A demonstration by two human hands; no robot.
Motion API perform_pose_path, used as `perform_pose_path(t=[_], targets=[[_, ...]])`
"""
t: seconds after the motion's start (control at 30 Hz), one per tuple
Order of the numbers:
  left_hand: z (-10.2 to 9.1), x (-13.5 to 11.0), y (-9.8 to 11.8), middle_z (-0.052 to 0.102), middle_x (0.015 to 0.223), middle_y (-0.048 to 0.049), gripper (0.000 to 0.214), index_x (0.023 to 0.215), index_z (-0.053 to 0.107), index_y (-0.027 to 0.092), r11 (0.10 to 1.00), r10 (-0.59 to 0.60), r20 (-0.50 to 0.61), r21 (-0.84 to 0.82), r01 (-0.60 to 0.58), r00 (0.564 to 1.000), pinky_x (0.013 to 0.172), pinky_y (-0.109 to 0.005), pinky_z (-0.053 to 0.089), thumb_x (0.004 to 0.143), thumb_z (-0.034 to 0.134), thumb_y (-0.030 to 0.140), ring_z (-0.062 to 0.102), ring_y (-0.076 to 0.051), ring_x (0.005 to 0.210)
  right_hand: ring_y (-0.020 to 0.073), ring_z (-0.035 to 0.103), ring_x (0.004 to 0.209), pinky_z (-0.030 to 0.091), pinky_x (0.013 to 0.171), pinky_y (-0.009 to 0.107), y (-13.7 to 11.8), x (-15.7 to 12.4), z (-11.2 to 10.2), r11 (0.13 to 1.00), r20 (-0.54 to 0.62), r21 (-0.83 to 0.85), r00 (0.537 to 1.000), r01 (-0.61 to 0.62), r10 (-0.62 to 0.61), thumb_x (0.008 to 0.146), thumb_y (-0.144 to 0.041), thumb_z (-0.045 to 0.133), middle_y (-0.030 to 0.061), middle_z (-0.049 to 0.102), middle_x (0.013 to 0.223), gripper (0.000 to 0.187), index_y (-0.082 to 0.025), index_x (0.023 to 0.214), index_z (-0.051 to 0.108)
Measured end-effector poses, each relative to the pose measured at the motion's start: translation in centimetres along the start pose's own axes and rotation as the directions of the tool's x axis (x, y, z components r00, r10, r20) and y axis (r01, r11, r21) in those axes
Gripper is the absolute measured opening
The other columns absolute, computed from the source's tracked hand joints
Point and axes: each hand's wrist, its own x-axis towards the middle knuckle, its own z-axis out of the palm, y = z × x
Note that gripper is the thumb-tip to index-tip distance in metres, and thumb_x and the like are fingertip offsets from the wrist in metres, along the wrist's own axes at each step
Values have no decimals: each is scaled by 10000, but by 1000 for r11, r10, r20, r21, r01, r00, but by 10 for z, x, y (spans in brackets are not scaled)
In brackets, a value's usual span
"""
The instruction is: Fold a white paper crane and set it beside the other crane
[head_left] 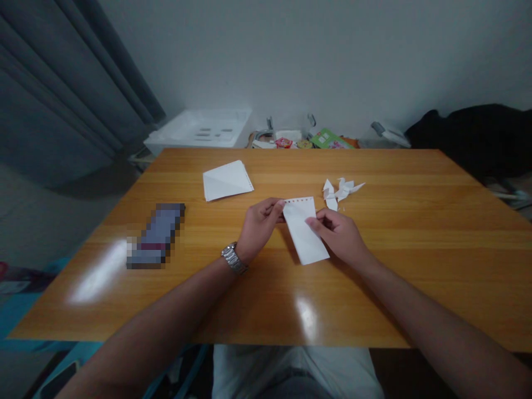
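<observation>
A white sheet of notepaper [302, 235] with a row of punched holes along its far edge is held between my two hands, tilted above the table. My left hand [262, 221] pinches its upper left corner, thumb on top. On the right side, my right hand [338, 230] grips the edge with the thumb lying on the paper's face. Just beyond my right hand sit folded white paper figures [343, 190], which look like origami birds. Farther back on the left lies a stack of similar white paper [228, 181].
The wooden table [415, 249] carries a pixelated phone-like object [160, 235] at left. Past the far edge are a white plastic tray [203, 124], a green packet [330, 139] and other small items. A black cloth-like heap [469, 133] is at the right, a grey curtain [62, 83] at the left.
</observation>
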Motion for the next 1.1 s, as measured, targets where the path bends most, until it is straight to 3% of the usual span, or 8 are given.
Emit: perform_pose_path(t=[0.1,0.33,0.87,1.1], targets=[[1,-1,-1,753,1070,-129,460,1159,693,123,993,-66,34,-93,69,997,825,-332,623,947,588,518,734,-201,913,137,483,603,352,554,275,3,1,0,1000,-12,12,1000,-1,1,916,-458,624,-12,569,668,299,-197,770,619],[1,-2,-6,754,886,-76,382,873,701,129,985,-153,86,-69,160,984,772,-283,611,850,716,510,712,-153,781,135,476,593,354,551,275,6,2,0,999,-41,43,999,-6,7,905,-467,632,-11,575,673,301,-199,770,607],[0,0,-2,731,766,-58,324,809,681,144,994,-90,31,63,87,995,653,-261,594,861,710,462,694,-146,684,142,488,611,349,550,276,2,1,0,999,-27,52,1000,1,0,907,-437,631,-2,581,686,273,-197,779,612],[1,-1,-4,742,840,-73,323,853,694,136,992,-117,178,64,107,977,674,-248,593,889,671,457,696,-146,730,141,484,598,357,552,275,7,3,-2,998,-84,57,996,-14,19,900,-469,636,-9,569,662,306,-200,760,595]])
